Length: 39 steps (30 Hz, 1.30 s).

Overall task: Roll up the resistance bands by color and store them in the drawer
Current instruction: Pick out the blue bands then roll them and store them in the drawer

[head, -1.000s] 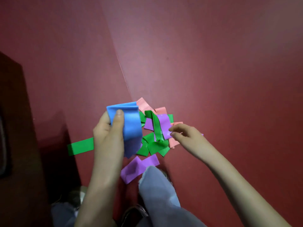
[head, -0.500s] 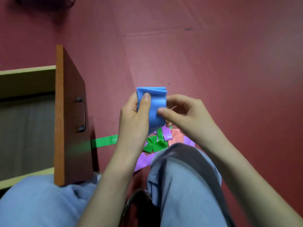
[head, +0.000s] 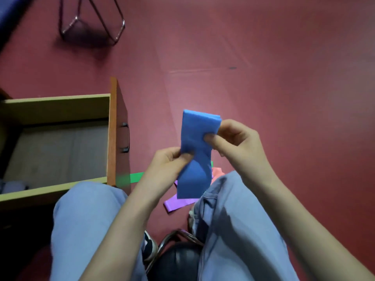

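I hold a folded blue resistance band [head: 197, 130] upright above my knees. My left hand [head: 168, 165] pinches its narrow middle from the left. My right hand [head: 235, 140] pinches its upper right edge near the fold. Below the band, on the red floor, lie a purple band [head: 178, 204], a green band [head: 136, 177] and a pink band [head: 217, 171], mostly hidden by my hands and legs. The open wooden drawer [head: 112, 130] stands at the left, its grey inside showing.
My two legs in light blue trousers [head: 233, 220] fill the lower frame, above a dark chair seat [head: 176, 262]. A metal chair frame [head: 113, 23] stands at the far upper left on the red floor [head: 284, 78]. A pale object [head: 12, 186] lies in the drawer's near corner.
The blue band came up off the pile on the floor. My right hand left the pile and took hold of the band's upper edge; my left hand slid down to its middle. The view tilted up.
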{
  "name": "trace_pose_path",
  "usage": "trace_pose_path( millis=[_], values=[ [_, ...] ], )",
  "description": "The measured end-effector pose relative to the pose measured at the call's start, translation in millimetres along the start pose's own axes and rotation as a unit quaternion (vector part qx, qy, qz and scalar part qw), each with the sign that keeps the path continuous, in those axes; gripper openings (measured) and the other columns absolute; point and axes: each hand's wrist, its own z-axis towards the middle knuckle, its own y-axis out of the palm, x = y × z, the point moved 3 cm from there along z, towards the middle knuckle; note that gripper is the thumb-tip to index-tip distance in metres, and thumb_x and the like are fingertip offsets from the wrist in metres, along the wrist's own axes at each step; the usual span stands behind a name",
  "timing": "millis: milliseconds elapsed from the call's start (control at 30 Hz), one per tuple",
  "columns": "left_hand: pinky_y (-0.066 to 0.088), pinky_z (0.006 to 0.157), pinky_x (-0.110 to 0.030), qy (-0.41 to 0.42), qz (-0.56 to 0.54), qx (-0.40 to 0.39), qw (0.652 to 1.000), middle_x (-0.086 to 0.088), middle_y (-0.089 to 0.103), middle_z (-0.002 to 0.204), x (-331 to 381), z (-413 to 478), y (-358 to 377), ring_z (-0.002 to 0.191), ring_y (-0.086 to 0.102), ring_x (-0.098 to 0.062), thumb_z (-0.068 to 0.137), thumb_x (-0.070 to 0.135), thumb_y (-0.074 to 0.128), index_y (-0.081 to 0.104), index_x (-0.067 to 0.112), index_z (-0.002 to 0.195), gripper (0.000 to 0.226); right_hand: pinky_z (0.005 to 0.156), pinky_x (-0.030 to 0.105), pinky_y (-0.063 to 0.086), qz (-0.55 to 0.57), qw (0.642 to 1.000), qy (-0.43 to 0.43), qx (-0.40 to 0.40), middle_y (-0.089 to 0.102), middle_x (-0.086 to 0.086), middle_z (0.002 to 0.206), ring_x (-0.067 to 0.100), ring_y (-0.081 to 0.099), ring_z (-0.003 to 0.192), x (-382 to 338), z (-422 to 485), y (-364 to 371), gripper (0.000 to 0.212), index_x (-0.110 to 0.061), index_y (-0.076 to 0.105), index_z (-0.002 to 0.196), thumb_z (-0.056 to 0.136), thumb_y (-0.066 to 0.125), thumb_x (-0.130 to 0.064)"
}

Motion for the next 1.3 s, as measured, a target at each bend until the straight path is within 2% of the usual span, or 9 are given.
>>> trace_pose_path(
  millis=[233, 400, 500, 633, 700, 767, 833, 1000, 1300],
  values=[
    [0.052, 0.058, -0.020, 0.016, -0.067, 0.005, 0.998, 0.003, 0.071, 0.064, 10.5, -33.2, -14.1, 0.060, 0.063, -0.007, 0.080, 0.006, 0.062, 0.071, 0.014, 0.077, 0.012, 0.077, 0.016, 0.044, -0.228, 0.953, -0.170, -0.106, 0.054, -0.013, 0.091, 0.007, 0.055, 0.085, -7.5, -30.9, 15.1, 0.014, -0.013, 0.071, 0.081, 0.074, 0.059, -0.013],
    [0.057, 0.069, -0.021, -0.028, -0.201, -0.026, 0.979, -0.005, 0.072, 0.091, 6.4, -49.8, -19.4, 0.080, 0.069, -0.013, 0.092, 0.024, 0.041, 0.065, 0.004, 0.100, 0.033, 0.079, 0.020, 0.044, -0.301, 0.922, -0.214, -0.115, 0.052, -0.004, 0.099, 0.015, 0.054, 0.086, -8.3, -41.7, 22.8, 0.022, -0.010, 0.072, 0.089, 0.079, 0.054, -0.018],
    [0.055, 0.068, -0.019, 0.000, -0.192, -0.026, 0.981, -0.002, 0.071, 0.086, 6.0, -62.0, -17.1, 0.078, 0.067, -0.012, 0.091, 0.026, 0.043, 0.063, 0.007, 0.102, 0.030, 0.083, 0.020, 0.045, -0.313, 0.915, -0.227, -0.116, 0.052, 0.001, 0.103, 0.015, 0.053, 0.090, -7.7, -46.5, 28.4, 0.023, -0.008, 0.071, 0.093, 0.081, 0.053, -0.015],
    [0.053, 0.069, -0.023, 0.058, -0.123, 0.065, 0.989, -0.002, 0.068, 0.086, 1.1, -71.3, -16.4, 0.075, 0.063, -0.013, 0.088, 0.007, 0.049, 0.061, 0.011, 0.104, 0.020, 0.093, 0.013, 0.041, -0.213, 0.952, -0.187, -0.112, 0.050, -0.002, 0.119, 0.007, 0.052, 0.106, -7.9, -60.6, 37.0, 0.039, -0.016, 0.064, 0.105, 0.076, 0.050, 0.005],
    [0.049, 0.069, -0.026, 0.073, -0.128, 0.105, 0.984, -0.002, 0.066, 0.086, 0.9, -75.3, -18.1, 0.075, 0.061, -0.015, 0.089, 0.006, 0.049, 0.061, 0.013, 0.099, 0.017, 0.096, 0.014, 0.041, -0.069, 0.989, -0.076, -0.103, 0.049, -0.011, 0.122, 0.001, 0.052, 0.112, -8.4, -71.0, 40.0, 0.048, -0.032, 0.051, 0.112, 0.079, 0.047, 0.002],
    [0.049, 0.066, -0.023, 0.084, -0.140, 0.117, 0.980, 0.000, 0.065, 0.085, 3.9, -77.9, -16.3, 0.074, 0.060, -0.013, 0.090, 0.006, 0.047, 0.059, 0.017, 0.095, 0.017, 0.099, 0.019, 0.040, 0.016, 0.996, 0.029, -0.086, 0.052, -0.014, 0.122, 0.001, 0.051, 0.115, -3.6, -72.6, 48.6, 0.035, -0.039, 0.042, 0.113, 0.085, 0.058, -0.026],
    [0.051, 0.069, -0.022, 0.097, -0.142, 0.113, 0.978, 0.000, 0.065, 0.091, 7.4, -81.0, -10.6, 0.079, 0.061, -0.013, 0.091, 0.007, 0.046, 0.058, 0.017, 0.101, 0.018, 0.096, 0.022, 0.040, 0.045, 0.990, 0.080, -0.110, 0.054, -0.010, 0.124, 0.004, 0.052, 0.113, 8.5, -79.4, 53.9, 0.060, -0.034, 0.042, 0.117, 0.068, 0.061, -0.062],
    [0.048, 0.073, -0.016, 0.150, -0.051, 0.169, 0.973, 0.003, 0.063, 0.092, 9.7, -87.2, -1.7, 0.081, 0.060, -0.006, 0.090, 0.010, 0.049, 0.055, 0.021, 0.098, 0.015, 0.068, 0.000, 0.043, 0.073, 0.982, 0.111, -0.138, 0.057, -0.016, 0.106, -0.019, 0.057, 0.083, 4.1, -92.0, 78.3, 0.037, -0.024, 0.041, 0.129, 0.097, 0.023, -0.032],
    [0.049, 0.065, -0.014, 0.171, -0.061, 0.149, 0.972, 0.004, 0.060, 0.084, 15.9, -99.5, -15.3, 0.074, 0.058, -0.006, 0.089, 0.005, 0.050, 0.054, 0.025, 0.089, 0.021, 0.093, 0.040, 0.050, -0.054, 0.981, 0.052, -0.177, 0.066, -0.001, 0.107, 0.016, 0.063, 0.102, -10.4, -83.8, 70.2, 0.026, -0.030, 0.057, 0.102, 0.078, 0.052, -0.020]
  ],
)
